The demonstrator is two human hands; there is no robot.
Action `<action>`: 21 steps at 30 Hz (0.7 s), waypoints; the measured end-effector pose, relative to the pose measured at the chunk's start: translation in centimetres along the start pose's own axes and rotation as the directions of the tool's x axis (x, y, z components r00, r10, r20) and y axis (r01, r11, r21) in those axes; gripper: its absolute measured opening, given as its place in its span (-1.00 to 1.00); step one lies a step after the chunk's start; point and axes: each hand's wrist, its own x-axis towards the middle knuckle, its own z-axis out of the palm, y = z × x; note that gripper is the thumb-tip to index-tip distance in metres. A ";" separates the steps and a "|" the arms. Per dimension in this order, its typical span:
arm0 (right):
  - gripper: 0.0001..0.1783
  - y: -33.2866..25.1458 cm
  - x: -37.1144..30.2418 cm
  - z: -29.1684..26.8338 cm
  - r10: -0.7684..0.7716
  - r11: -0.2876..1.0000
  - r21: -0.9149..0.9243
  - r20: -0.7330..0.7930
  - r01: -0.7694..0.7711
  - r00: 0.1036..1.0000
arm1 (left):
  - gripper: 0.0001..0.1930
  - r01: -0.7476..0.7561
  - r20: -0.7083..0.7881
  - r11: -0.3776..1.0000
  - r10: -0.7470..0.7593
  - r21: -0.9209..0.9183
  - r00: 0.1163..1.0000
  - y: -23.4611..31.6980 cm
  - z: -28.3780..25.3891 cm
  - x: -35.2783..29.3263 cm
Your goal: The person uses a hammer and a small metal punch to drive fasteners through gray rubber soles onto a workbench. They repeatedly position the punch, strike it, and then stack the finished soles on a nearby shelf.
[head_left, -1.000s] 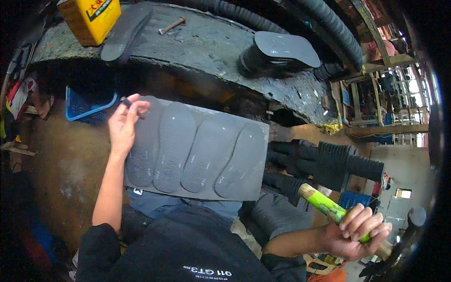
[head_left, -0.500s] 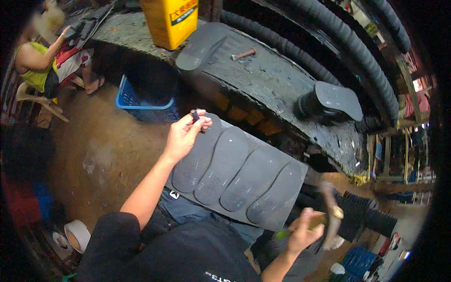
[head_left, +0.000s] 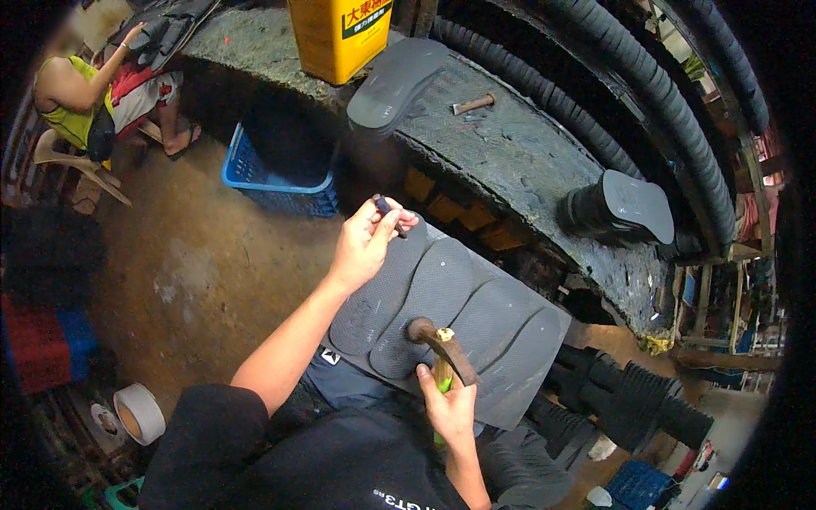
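Between thumb and fingers, my left hand [head_left: 361, 251] pinches a short dark metal punch [head_left: 390, 216], tilted over the upper end of the leftmost sole. My right hand [head_left: 450, 412] is closed round the green handle of a hammer [head_left: 444, 338], whose rusty head hangs over the middle soles. On my lap lies a dark grey sheet [head_left: 531, 374] with several sole shapes [head_left: 435, 285] side by side. A small pale dot marks the top of two of them. The hammer and my right hand hide the lower ends of some soles.
Ahead, a rough bench [head_left: 518, 144] bears a yellow can [head_left: 340, 42], two stacks of soles [head_left: 399, 76] [head_left: 637, 206] and a wooden-handled tool [head_left: 473, 104]. A blue basket [head_left: 280, 191] stands on the floor. Another person [head_left: 81, 98] sits far left. Dark stacked pieces [head_left: 637, 404] lie at right.
My right hand has swung the hammer left and inward, from beyond the sheet's right edge to over the soles. My left hand still pinches the punch near the leftmost sole. The view has shifted slightly.
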 end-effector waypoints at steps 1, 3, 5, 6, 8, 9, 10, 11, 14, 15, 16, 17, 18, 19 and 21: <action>-0.51 0.1 0.1 -0.1 0.022 1.000 -0.019 0.008 -0.022 1.000 | -0.85 -0.017 0.007 1.000 0.017 -0.007 1.000 0.0 0.0 0.0; -0.49 0.4 0.3 -0.6 0.059 0.997 -0.054 0.032 -0.057 0.998 | -0.86 -0.012 0.029 0.999 0.011 0.039 1.000 -0.1 0.0 0.2; -0.46 0.9 0.3 -1.0 0.088 0.993 -0.083 0.065 -0.083 0.994 | -0.86 -0.015 0.055 0.996 0.010 0.083 0.998 -0.1 -0.1 0.3; -0.47 1.1 0.2 -1.2 0.026 0.999 -0.039 0.085 -0.022 0.996 | -0.86 -0.015 0.065 0.994 0.008 0.105 0.998 0.0 -0.1 0.4; -0.44 1.3 0.1 -1.2 0.114 0.991 -0.088 0.119 -0.104 0.986 | -0.86 -0.035 0.096 0.990 0.022 0.139 0.995 0.1 -0.4 0.5; -0.43 1.2 0.2 -1.1 0.112 0.991 -0.094 0.127 -0.100 0.986 | -0.85 -0.054 0.119 0.987 0.037 0.150 0.992 0.2 -0.5 0.6; -0.44 0.8 0.4 -1.0 0.131 0.991 -0.042 0.128 -0.126 0.983 | -0.85 -0.071 0.152 0.984 0.046 0.163 0.987 0.3 -0.5 0.5; -0.46 0.2 0.6 -0.9 0.122 0.992 0.020 0.112 -0.125 0.986 | -0.86 -0.087 0.161 0.971 0.051 0.224 0.986 0.4 -0.6 0.5; -0.67 -3.4 2.5 -1.7 0.100 0.984 0.139 0.103 -0.114 0.990 | -0.87 -0.198 0.221 0.896 0.117 0.396 0.968 0.4 -0.4 0.3; -0.64 -5.2 3.2 -2.7 0.216 0.935 0.254 0.151 -0.249 0.965 | -0.87 -0.284 0.238 0.854 0.195 0.435 0.951 0.3 -0.4 0.3; -0.58 -7.2 4.4 -3.5 0.064 0.969 0.231 0.110 -0.089 0.992 | -0.88 -0.295 0.238 0.838 0.204 0.460 0.950 0.1 -0.3 0.4; -0.67 -9.4 5.5 -4.9 -0.005 0.964 0.267 0.044 -0.007 0.999 | -0.90 -0.331 0.263 0.798 0.223 0.504 0.939 -0.1 -0.3 0.5; -0.65 -11.6 6.3 -5.9 -0.183 0.937 0.293 -0.049 0.189 0.982 | -0.85 -0.396 0.279 0.729 0.284 0.559 0.917 -0.3 -0.2 0.6; -0.58 -13.7 6.7 -6.5 -0.272 0.864 0.396 -0.151 0.311 0.950 | -0.77 -0.426 0.295 0.658 0.307 0.622 0.905 -0.5 -0.2 0.7; -0.47 -17.3 7.5 -7.1 -0.380 0.525 0.711 -0.295 0.467 0.877 | -0.76 -0.456 0.258 0.672 0.379 0.584 0.889 -1.0 -0.2 0.8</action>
